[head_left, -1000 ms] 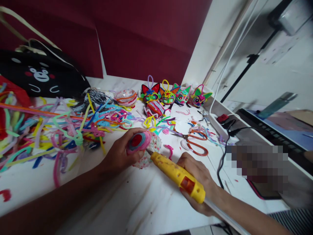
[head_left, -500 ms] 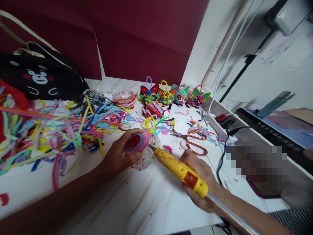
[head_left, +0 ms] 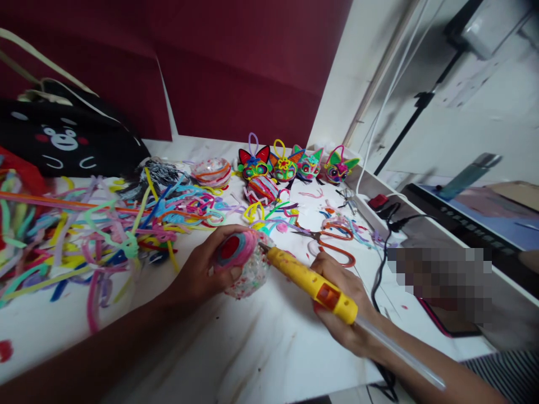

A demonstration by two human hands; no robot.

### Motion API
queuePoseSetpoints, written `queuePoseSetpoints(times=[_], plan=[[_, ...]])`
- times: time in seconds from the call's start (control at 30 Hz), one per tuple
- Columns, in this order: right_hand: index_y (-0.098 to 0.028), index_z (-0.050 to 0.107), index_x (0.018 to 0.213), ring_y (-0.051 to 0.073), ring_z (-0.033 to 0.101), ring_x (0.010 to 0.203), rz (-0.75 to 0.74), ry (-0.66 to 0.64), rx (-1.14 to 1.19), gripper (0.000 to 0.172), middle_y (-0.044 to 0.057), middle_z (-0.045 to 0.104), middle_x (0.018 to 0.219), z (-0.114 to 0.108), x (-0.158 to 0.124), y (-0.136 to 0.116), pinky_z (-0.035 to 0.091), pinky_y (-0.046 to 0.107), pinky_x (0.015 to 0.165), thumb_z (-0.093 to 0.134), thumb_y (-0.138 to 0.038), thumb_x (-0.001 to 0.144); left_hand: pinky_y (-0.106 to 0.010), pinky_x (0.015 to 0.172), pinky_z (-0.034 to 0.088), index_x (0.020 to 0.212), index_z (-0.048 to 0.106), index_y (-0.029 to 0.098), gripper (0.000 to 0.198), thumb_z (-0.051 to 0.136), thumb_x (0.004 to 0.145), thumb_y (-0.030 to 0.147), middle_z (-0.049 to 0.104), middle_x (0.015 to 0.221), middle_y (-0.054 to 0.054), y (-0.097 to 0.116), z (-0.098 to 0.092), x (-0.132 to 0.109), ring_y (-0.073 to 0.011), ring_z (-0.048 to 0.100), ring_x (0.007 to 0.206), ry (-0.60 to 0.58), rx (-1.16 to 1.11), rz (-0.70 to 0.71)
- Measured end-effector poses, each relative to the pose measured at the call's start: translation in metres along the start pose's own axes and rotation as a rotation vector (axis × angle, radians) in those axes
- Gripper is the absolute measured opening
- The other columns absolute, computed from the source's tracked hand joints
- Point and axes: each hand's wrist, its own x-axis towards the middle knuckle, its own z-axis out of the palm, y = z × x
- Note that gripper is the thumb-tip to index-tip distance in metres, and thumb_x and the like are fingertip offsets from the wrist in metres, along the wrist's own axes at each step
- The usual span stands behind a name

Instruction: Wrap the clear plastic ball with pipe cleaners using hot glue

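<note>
My left hand is closed around a round ball, clear and speckled on its right part, with coils of pink, blue and red pipe cleaner on the side under my fingers. My right hand grips a yellow hot glue gun, a clear glue stick sticking out of its back end. The nozzle points left at the ball, at or very close to the edge of the pink coil; whether it touches I cannot tell. Orange-handled scissors lie just beyond my right hand.
Loose coloured pipe cleaners cover the table's left side. At the back stand several finished animal-head ornaments and striped half-wrapped balls. A black bag sits at the far left. A black cable and a phone lie on the right.
The glue gun's tip has shifted slightly up along the ball's edge, and the gun's rear has risen a little. The ball has turned slightly; my left hand keeps its hold.
</note>
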Motion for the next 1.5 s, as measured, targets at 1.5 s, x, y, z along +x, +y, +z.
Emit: queuePoseSetpoints(times=[1.5], plan=[[-0.025, 0.042, 0.095, 0.019, 0.049, 0.062, -0.054, -0.021, 0.059, 0.004, 0.001, 0.050, 0.078, 0.0051, -0.0072, -0.0050, 0.039, 0.034, 0.050, 0.044, -0.022, 0.092, -0.034, 0.092, 0.053, 0.126, 0.061, 0.027, 0.050, 0.066, 0.078, 0.037, 0.070, 0.119, -0.004, 0.0009, 0.0009, -0.0013, -0.0259, 0.066, 0.104, 0.009, 0.010, 0.050]])
